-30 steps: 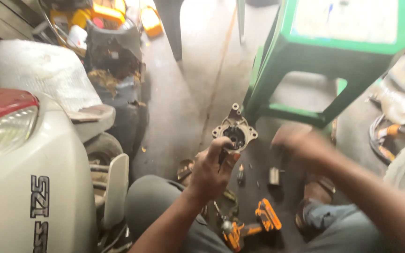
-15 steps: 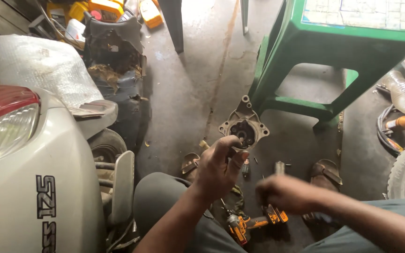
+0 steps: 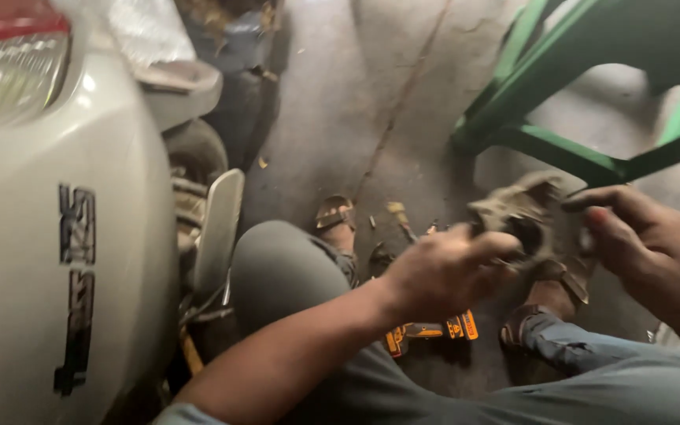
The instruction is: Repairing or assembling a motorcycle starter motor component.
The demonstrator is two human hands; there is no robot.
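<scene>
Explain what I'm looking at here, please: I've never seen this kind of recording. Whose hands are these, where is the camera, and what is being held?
There is no machine here. The single picture comes from a camera worn on a person's head, looking down at their own arms and lap. The left hand grips a dirty metal part with a round hole in its middle, and the right hand touches its other side. The picture is blurred, so finer detail is unclear. Below lies a concrete floor with an orange and black power tool near the person's sandalled feet. On the left stands a white scooter; at upper right is a green plastic stool.
</scene>
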